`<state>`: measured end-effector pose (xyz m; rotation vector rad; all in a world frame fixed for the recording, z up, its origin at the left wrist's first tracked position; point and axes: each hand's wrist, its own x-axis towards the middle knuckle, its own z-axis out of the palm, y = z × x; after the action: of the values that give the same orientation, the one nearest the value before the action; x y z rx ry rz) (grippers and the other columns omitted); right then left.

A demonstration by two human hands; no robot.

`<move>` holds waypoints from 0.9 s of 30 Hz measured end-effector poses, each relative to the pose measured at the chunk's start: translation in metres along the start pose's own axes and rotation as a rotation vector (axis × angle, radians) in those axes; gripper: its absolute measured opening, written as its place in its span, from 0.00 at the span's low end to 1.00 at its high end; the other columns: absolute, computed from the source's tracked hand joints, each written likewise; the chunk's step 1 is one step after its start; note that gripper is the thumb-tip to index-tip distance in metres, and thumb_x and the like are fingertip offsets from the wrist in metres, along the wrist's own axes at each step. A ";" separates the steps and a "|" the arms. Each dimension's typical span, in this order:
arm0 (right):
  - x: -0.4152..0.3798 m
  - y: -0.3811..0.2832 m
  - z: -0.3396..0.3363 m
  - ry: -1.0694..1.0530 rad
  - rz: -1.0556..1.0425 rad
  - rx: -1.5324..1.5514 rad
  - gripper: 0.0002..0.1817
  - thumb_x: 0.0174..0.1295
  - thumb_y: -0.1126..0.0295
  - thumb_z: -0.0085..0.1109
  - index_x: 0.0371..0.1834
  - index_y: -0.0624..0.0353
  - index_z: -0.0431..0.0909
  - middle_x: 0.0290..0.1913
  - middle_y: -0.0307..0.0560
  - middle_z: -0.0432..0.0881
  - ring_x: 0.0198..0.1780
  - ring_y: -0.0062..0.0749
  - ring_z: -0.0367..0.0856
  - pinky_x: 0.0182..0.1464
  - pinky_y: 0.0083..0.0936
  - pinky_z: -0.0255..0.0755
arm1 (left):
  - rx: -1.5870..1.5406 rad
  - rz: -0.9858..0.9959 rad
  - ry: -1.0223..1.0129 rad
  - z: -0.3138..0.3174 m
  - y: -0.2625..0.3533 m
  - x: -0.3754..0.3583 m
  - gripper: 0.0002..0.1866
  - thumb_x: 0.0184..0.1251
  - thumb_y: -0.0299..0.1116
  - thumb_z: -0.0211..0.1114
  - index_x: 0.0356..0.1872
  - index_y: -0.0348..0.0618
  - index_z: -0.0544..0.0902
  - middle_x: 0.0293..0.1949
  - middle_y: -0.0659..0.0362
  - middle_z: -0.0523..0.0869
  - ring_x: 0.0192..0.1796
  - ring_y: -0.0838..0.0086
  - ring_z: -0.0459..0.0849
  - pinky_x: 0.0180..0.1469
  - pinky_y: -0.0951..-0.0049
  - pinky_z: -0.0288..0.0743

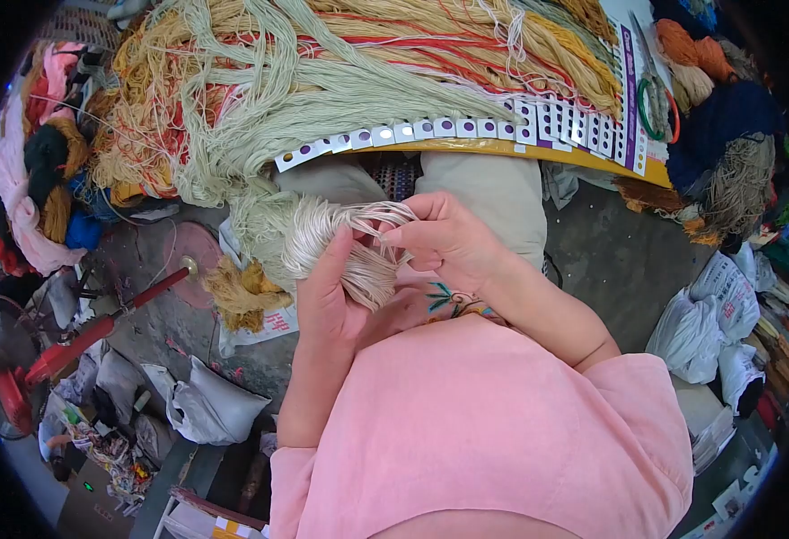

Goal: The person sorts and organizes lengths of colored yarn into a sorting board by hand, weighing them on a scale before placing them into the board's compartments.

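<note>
Above my lap, my left hand (333, 292) is wrapped round a thick bundle of shiny cream thread (309, 235), with the thumb on top. My right hand (435, 235) pinches looped strands at the right end of the same bundle, and its fingers are bent together. Beyond both hands, long pale green skeins (322, 99) lie over tan, red and yellow threads (188, 54) on the table. A row of white cards with punched holes (403, 133) runs along the table's near edge, some threads passing at the holes.
Piles of coloured yarn (44, 180) stand at the left, with dark blue and grey yarn (736, 153) at the right. A red metal bar (116, 319) slants over the floor at left. White plastic bags (210, 404) lie lower left, more bags (695, 328) at right.
</note>
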<state>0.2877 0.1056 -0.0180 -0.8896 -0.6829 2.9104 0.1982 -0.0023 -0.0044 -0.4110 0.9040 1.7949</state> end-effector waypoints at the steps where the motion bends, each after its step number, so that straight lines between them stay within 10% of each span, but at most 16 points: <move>1: 0.000 0.000 0.000 0.000 0.000 0.000 0.03 0.45 0.74 0.55 0.24 0.58 0.76 0.14 0.27 0.65 0.13 0.08 0.50 0.14 0.09 0.42 | 0.000 0.000 0.000 0.000 0.000 0.000 0.11 0.56 0.26 0.50 0.41 0.34 0.69 0.38 0.52 0.75 0.40 0.68 0.75 0.42 0.68 0.71; 22: 0.000 0.005 -0.005 -0.040 -0.234 -0.201 0.05 0.48 0.77 0.52 0.29 0.66 0.74 0.26 0.42 0.76 0.23 0.14 0.69 0.26 0.10 0.64 | 0.178 0.077 0.070 0.006 -0.003 -0.004 0.09 0.57 0.27 0.48 0.37 0.35 0.71 0.33 0.54 0.75 0.33 0.73 0.75 0.39 0.74 0.72; 24: -0.009 -0.003 -0.014 -0.159 -0.081 0.110 0.03 0.49 0.76 0.52 0.26 0.63 0.72 0.23 0.40 0.75 0.22 0.15 0.70 0.24 0.10 0.63 | 0.047 0.147 -0.331 -0.002 -0.001 -0.003 0.12 0.60 0.33 0.45 0.38 0.36 0.71 0.31 0.55 0.75 0.29 0.78 0.73 0.36 0.78 0.71; 27: -0.026 -0.013 -0.018 -0.397 0.125 0.089 0.04 0.50 0.74 0.50 0.25 0.62 0.71 0.22 0.39 0.74 0.23 0.18 0.71 0.23 0.12 0.63 | 0.460 0.012 -0.355 0.019 0.018 -0.008 0.12 0.59 0.34 0.45 0.25 0.36 0.70 0.23 0.58 0.73 0.22 0.81 0.70 0.28 0.83 0.68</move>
<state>0.3174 0.1211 -0.0119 -0.3579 -0.5209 3.2353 0.1878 0.0032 0.0198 0.2005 1.0233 1.5419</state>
